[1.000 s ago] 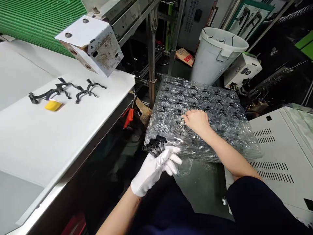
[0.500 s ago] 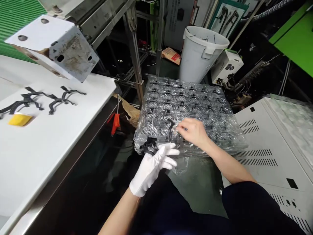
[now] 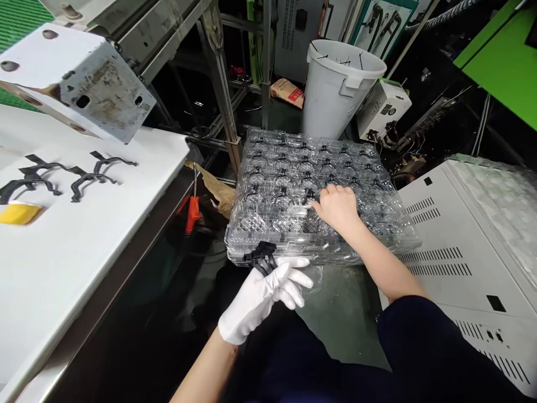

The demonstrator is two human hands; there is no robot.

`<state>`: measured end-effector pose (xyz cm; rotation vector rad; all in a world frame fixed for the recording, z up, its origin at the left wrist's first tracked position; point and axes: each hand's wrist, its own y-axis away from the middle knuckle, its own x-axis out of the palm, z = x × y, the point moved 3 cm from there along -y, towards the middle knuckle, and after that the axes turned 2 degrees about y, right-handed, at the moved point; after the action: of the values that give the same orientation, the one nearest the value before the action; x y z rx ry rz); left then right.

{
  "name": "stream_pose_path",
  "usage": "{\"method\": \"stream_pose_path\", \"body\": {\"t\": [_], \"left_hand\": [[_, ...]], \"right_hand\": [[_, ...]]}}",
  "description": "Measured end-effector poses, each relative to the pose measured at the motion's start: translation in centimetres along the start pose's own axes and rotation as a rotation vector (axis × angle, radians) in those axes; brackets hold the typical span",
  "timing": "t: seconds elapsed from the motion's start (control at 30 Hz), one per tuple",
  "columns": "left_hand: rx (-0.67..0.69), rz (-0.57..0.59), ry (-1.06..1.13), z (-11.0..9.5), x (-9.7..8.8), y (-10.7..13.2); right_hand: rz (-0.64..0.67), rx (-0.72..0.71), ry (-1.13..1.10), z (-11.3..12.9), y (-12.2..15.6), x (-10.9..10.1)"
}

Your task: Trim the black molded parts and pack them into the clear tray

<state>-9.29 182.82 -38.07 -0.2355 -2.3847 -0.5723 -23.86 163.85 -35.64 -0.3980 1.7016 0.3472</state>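
My left hand [image 3: 260, 296], in a white glove, is closed round a bundle of black plastic clips [image 3: 260, 256] at the near edge of a stack of clear plastic blister trays [image 3: 369, 224]. My bare right hand [image 3: 338, 206] rests on the top tray near its middle, its fingers curled and pressed down on a black clip [image 3: 309, 197] in a pocket. Many pockets in the far rows hold black clips.
A white table [image 3: 84, 246] at the left carries several loose black clips [image 3: 79, 176] and a yellow piece [image 3: 19, 213]. A white bucket [image 3: 339, 84] stands behind the trays. A white vented cabinet [image 3: 461, 263] is at the right, an orange-handled tool [image 3: 192, 207] below the table edge.
My right hand carried a black clip from above the near rows and set it down into a tray pocket. The left hand kept its bundle. The view shifted right.
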Motion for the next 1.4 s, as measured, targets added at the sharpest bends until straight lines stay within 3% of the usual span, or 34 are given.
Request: {"method": "stream_pose_path", "body": {"t": [0.13,0.2,0.3,0.4,0.53,0.6,0.73,0.83,0.9,0.97,1.03,1.13,1.23,1.33,1.4], "left_hand": [[-0.023,0.116,0.027,0.3,0.7,-0.4],[-0.045,0.187,0.042,0.5,1.4,-0.7],[-0.081,0.217,0.05,0.7,2.2,-1.1],[-0.078,0.091,0.029,0.6,1.9,-1.4],[-0.062,0.022,0.003,0.7,1.4,-1.5],[-0.085,0.053,-0.001,0.9,1.6,-1.5],[-0.111,0.074,-0.009,0.9,2.3,-1.4],[-0.117,0.101,0.003,0.8,2.6,-1.4],[-0.14,0.158,0.026,1.0,2.9,-1.6],[-0.169,0.235,0.056,1.4,3.4,-1.9],[-0.209,0.32,0.068,1.9,3.9,-2.3],[-0.238,0.403,0.08,2.5,4.7,-2.7],[-0.23,0.374,0.096,2.6,5.1,-3.1],[-0.216,0.274,0.064,2.5,4.9,-3.3],[-0.157,0.269,0.047,2.4,4.7,-3.2]], "right_hand": [[0.053,-0.601,-0.641,3.0,4.5,-1.1],[0.013,-0.73,-0.91,4.0,6.6,-1.3],[-0.18,-0.623,-0.964,3.6,7.8,-0.9],[-0.265,-0.362,-0.676,0.3,6.2,0.1],[-0.144,0.19,-0.087,-6.4,2.5,2.2],[-0.055,0.294,0.045,-8.3,1.1,3.2],[-0.013,0.293,0.058,-8.4,0.4,4.1],[-0.12,0.201,-0.068,-6.5,2.1,2.8],[-0.154,-0.062,-0.345,-4.3,4.2,1.5],[-0.069,-0.399,-0.699,-1.7,6.5,0.4],[-0.004,-0.557,-0.991,0.2,8.4,-0.2],[-0.075,-0.407,-1.2,0.9,9.5,-0.2],[-0.096,-0.292,-1.155,-0.3,9.3,0.4],[-0.213,-0.158,-0.87,-4.3,8.1,0.9],[-0.272,0.093,-0.521,-8.3,6.8,1.6]]}}
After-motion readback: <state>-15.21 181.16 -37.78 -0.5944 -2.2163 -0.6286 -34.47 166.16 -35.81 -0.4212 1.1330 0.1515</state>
